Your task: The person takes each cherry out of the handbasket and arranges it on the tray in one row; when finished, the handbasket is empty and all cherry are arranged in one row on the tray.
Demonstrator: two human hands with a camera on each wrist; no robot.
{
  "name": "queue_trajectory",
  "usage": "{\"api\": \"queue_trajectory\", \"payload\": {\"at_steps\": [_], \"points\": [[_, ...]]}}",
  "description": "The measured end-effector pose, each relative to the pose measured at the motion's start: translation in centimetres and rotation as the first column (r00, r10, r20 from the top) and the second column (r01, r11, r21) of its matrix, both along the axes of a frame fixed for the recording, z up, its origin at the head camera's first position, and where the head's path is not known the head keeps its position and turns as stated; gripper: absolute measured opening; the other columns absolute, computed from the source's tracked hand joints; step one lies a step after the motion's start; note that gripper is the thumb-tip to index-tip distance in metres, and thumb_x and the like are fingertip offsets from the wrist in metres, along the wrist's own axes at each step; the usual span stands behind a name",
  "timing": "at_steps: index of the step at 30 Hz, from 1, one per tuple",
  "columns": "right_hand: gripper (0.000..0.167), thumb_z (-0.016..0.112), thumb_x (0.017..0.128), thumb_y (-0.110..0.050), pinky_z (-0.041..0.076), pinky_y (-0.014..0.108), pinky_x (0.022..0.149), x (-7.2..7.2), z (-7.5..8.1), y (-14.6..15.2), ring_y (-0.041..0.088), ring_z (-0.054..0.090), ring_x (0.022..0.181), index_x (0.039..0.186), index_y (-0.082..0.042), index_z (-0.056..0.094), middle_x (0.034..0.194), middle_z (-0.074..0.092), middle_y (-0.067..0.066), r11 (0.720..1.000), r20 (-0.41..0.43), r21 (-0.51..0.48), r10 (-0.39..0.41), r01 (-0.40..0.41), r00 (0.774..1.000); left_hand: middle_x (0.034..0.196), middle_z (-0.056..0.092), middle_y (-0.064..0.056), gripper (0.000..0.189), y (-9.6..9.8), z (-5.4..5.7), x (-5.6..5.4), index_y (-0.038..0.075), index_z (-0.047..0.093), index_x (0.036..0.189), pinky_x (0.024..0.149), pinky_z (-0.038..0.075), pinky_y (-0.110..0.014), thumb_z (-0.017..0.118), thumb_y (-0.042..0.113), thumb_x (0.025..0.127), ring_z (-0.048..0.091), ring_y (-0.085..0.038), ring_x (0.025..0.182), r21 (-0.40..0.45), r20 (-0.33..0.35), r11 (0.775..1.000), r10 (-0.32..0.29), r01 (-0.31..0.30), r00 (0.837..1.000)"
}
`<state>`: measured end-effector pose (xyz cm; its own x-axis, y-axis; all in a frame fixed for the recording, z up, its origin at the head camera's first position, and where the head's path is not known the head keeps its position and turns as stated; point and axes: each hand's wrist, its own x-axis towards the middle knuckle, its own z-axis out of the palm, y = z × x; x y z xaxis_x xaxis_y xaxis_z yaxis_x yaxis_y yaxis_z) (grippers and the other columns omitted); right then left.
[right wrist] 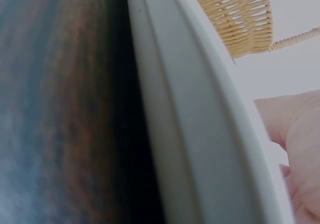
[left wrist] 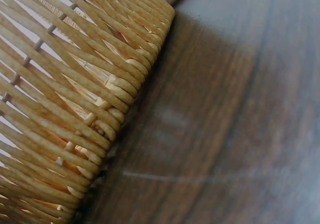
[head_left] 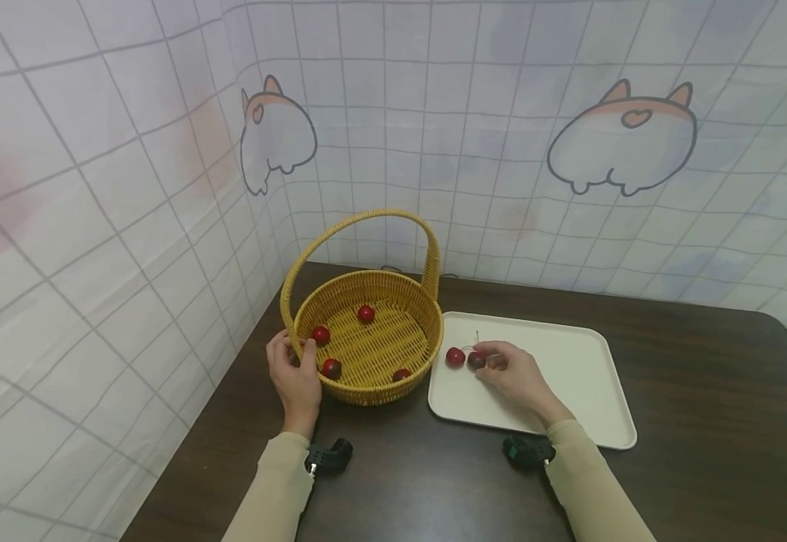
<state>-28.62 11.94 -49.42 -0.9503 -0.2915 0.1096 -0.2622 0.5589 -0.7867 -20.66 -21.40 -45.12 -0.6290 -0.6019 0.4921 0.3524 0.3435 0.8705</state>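
A yellow wicker basket (head_left: pixel 366 395) with a tall arched handle holds several dark red cherries, one of them a cherry (head_left: pixel 366 314) at the far side. My left hand (head_left: pixel 296 384) grips its left rim by the handle's foot. In the left wrist view the woven basket wall (left wrist: pixel 75 84) fills the left side; the hand is out of sight there. My right hand (head_left: pixel 517 378) pinches a dark cherry (head_left: pixel 477 360) over the white tray (head_left: pixel 569 369). Just left of it another cherry (head_left: pixel 455 357) lies on the tray. The tray's edge (right wrist: pixel 200 104) hides much of the right wrist view.
Basket and tray stand side by side on a dark wooden table (head_left: pixel 705 391). A grid-patterned cloth (head_left: pixel 474 150) hangs behind and along the left side. The handle (head_left: pixel 379 214) arches high above the basket.
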Motion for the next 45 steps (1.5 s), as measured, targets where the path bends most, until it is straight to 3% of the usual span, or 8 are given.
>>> {"api": "queue_trajectory", "payload": {"at_steps": [8,13,21,25,30,33,39,45], "points": [[0.047,0.076,0.082,-0.012,0.050,0.034,0.080,-0.3,0.2,0.9,0.023,0.063,0.097,0.127,-0.010,0.061,0.118,0.063,0.010,0.999,0.019,-0.037,0.022,-0.021,1.000,0.124,0.048,-0.029,0.015,-0.1,-0.1,0.0,-0.008,0.054,0.090,0.087,0.037,-0.021,0.061,0.005,0.093,0.050,-0.030,0.110,0.001,-0.004,1.000,0.001,-0.001,1.000],[0.046,0.074,0.086,-0.013,0.051,0.028,0.072,-0.1,1.1,1.7,0.022,0.064,0.094,0.129,-0.007,0.059,0.127,0.059,0.017,0.991,0.060,-0.133,0.005,0.003,0.998,0.123,0.049,-0.027,0.012,-0.1,0.0,-0.2,-0.008,0.054,0.090,0.088,0.037,-0.021,0.062,0.002,0.092,0.050,-0.029,0.109,0.001,-0.017,1.000,0.004,-0.004,1.000],[0.034,0.069,0.091,-0.017,0.048,0.026,0.068,0.4,2.4,0.6,0.015,0.063,0.084,0.123,-0.007,0.063,0.118,0.063,0.015,0.971,0.023,-0.230,-0.056,0.060,0.998,0.121,0.049,-0.028,0.012,-0.1,0.2,-0.5,-0.009,0.054,0.089,0.088,0.038,-0.022,0.062,0.000,0.091,0.050,-0.039,0.110,0.003,-0.051,1.000,-0.004,0.004,0.999],[0.029,0.069,0.090,-0.015,0.051,0.025,0.073,1.1,4.2,-1.8,0.019,0.066,0.086,0.117,-0.006,0.066,0.112,0.066,0.018,0.950,-0.016,-0.311,0.008,-0.013,1.000,0.121,0.049,-0.028,0.012,-0.1,0.4,-0.7,-0.008,0.054,0.090,0.088,0.038,-0.022,0.062,0.000,0.091,0.050,-0.037,0.110,-0.005,-0.048,1.000,-0.011,0.011,0.999],[0.028,0.069,0.091,-0.016,0.055,0.036,0.069,1.4,6.6,-5.4,0.031,0.066,0.090,0.116,-0.004,0.065,0.111,0.065,0.021,0.906,-0.045,-0.380,0.182,-0.185,0.982,0.121,0.049,-0.028,0.011,-0.2,0.5,-0.6,-0.009,0.054,0.089,0.087,0.037,-0.022,0.062,-0.001,0.090,0.050,-0.029,0.109,-0.001,-0.047,1.000,0.005,-0.005,0.999],[0.029,0.068,0.092,-0.018,0.054,0.034,0.074,1.2,7.6,-7.4,0.025,0.064,0.095,0.117,-0.006,0.065,0.115,0.066,0.016,0.909,-0.054,-0.327,0.256,-0.259,0.965,0.121,0.049,-0.028,0.010,-0.2,0.5,-0.5,-0.009,0.054,0.089,0.088,0.037,-0.021,0.062,-0.001,0.090,0.050,-0.029,0.109,0.001,-0.046,1.000,0.012,-0.012,0.999],[0.029,0.068,0.092,-0.019,0.052,0.032,0.080,0.1,8.7,-10.4,0.015,0.064,0.094,0.119,-0.011,0.066,0.115,0.068,0.008,0.934,-0.037,-0.069,0.348,-0.350,0.937,0.121,0.049,-0.027,0.012,-0.2,0.2,-0.3,-0.008,0.055,0.090,0.089,0.038,-0.022,0.062,0.001,0.091,0.050,-0.035,0.111,0.003,-0.030,1.000,0.000,0.000,1.000],[0.030,0.068,0.090,-0.017,0.052,0.034,0.081,-0.7,9.0,-12.2,0.014,0.063,0.093,0.119,-0.008,0.068,0.111,0.069,0.006,0.864,0.037,0.207,0.461,-0.458,0.886,0.122,0.049,-0.028,0.012,-0.2,-0.2,-0.1,-0.009,0.055,0.090,0.089,0.038,-0.024,0.062,0.001,0.091,0.050,-0.041,0.113,0.012,-0.022,1.000,-0.006,0.007,1.000]]}}
